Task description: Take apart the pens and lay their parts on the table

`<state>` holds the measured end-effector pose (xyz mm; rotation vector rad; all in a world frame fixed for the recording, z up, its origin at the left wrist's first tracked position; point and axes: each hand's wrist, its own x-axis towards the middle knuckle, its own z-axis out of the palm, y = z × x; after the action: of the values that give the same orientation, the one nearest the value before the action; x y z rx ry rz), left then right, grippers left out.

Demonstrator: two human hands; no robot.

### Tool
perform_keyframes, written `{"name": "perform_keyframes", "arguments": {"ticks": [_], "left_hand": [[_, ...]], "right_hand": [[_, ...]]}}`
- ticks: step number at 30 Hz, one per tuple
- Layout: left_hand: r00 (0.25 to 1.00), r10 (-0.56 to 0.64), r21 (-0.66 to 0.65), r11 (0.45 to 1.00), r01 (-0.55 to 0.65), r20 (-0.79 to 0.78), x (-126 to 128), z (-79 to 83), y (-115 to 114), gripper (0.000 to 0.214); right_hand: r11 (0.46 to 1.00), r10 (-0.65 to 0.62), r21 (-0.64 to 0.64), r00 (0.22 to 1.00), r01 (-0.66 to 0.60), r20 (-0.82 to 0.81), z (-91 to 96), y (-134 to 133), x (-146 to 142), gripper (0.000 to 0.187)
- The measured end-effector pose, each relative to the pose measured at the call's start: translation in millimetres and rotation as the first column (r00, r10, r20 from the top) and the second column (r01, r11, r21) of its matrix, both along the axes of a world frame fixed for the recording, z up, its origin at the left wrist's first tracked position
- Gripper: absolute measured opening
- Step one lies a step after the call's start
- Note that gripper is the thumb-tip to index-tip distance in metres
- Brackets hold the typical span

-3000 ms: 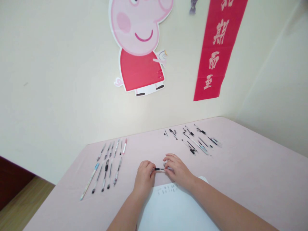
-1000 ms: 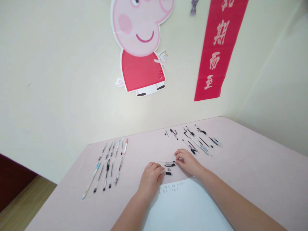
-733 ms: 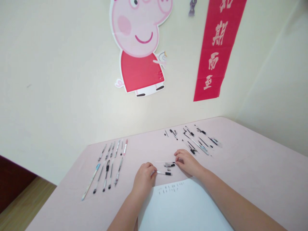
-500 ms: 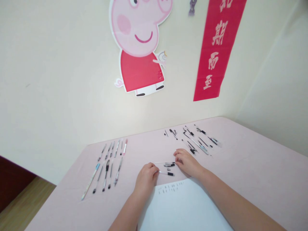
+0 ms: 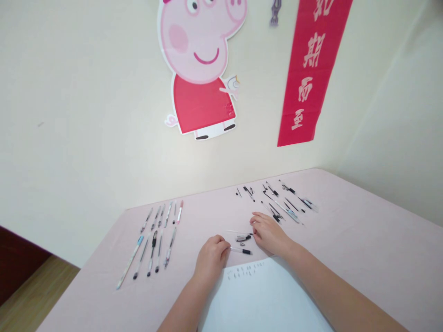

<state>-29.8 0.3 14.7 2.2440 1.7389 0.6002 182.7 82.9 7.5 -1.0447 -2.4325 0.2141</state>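
L hand [image 5: 211,254] pinched on end of pen barrel [image 5: 242,251], flat on table [image 5: 346,240] by paper [image 5: 263,295]. R hand [image 5: 269,233] curled at cap [image 5: 243,238] & refill [image 5: 235,231]; can't tell if gripping. Risk of nudging loose pts w/ knuckles, sending them rolling.

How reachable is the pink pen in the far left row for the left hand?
Likely yes: only bare table lies between left hand and pink pen, though it seems to pinch a pen part.

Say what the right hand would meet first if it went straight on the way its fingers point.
Likely the black pen part lying just beyond the fingertips of the right hand, though depth is unclear.
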Motion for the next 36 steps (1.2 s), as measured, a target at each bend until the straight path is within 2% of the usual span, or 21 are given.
{"name": "perform_keyframes", "arguments": {"ticks": [6,9,15,18,20,26,29,33,36], "left_hand": [[1.0,-0.015,0.023,1.0,0.015,-0.005,-0.7,-4.0,0.1,0.026],[1.0,-0.001,0.035,0.999,0.0,0.01,-0.7,-4.7,-0.3,0.023],[0.996,0.081,0.025,0.996,-0.082,0.028,-2.9,-11.5,0.3,0.019],[0.993,0.107,0.015,0.994,-0.108,0.042,-3.8,-13.6,0.2,0.029],[0.995,0.092,0.021,0.995,-0.093,0.049,-3.7,-12.6,-0.1,0.032],[1.0,0.021,0.018,1.0,-0.021,0.011,-2.4,-6.1,0.0,0.024],[1.0,0.019,0.013,1.0,-0.019,0.024,-2.6,-7.1,0.6,0.023],[0.997,0.047,0.035,0.998,-0.049,0.068,-3.7,-11.8,1.6,0.02],[0.994,0.063,0.036,0.997,-0.066,0.086,-4.3,-13.7,2.4,0.017]], "right_hand": [[0.998,-0.017,-0.069,0.996,0.011,-0.092,0.8,1.2,-1.1,0.015],[0.993,0.007,-0.113,0.99,-0.023,-0.139,2.6,-0.7,-3.2,0.014],[0.982,0.112,-0.145,0.99,-0.123,-0.083,6.2,-8.7,-5.8,0.014],[0.972,0.15,-0.173,0.987,-0.157,-0.053,5.6,-10.8,-5.8,0.014],[0.968,0.159,-0.19,0.987,-0.163,-0.037,4.7,-11.2,-5.6,0.013],[0.969,0.142,-0.196,0.988,-0.151,-0.059,9.3,-13.9,-7.4,0.005],[0.973,0.13,-0.178,0.988,-0.144,-0.087,13.7,-19.5,-11.9,0.019],[0.951,0.226,-0.211,0.974,-0.227,-0.03,12.0,-29.7,-21.4,0.049],[0.93,0.293,-0.234,0.956,-0.284,0.001,6.7,-35.7,-28.3,0.051]]}}
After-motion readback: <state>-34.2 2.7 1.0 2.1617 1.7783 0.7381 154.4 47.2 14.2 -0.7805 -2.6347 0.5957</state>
